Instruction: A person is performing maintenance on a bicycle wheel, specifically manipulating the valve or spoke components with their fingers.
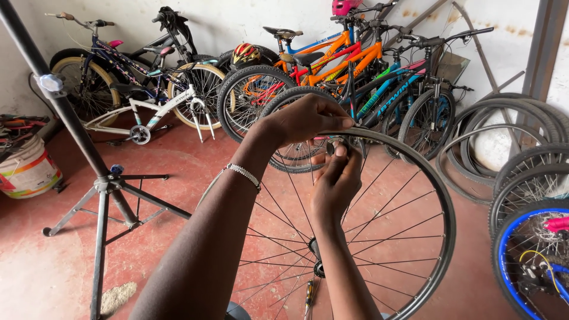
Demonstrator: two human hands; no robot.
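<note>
Grey repair stand (pixel 101 189) near left | white bucket (pixel 26 169) far left | left hand (pixel 308 118) gripping bare wheel rim (pixel 441 201) at its top, centre | right hand (pixel 338 178) just beneath, fingers pinched at rim | parked bicycles (pixel 332 65) far | loose tyres (pixel 521 148) right

Two hands are seen at the bare wheel rim (pixel 441 207), the left hand (pixel 308 121) and the right hand (pixel 336 178). One bracelet (pixel 244 174) is worn. One repair stand (pixel 104 189) and one bucket (pixel 26 169) are found left of the rim. Two helmets are counted behind it, one red-yellow helmet (pixel 245 53), one pink helmet (pixel 344 6).
</note>
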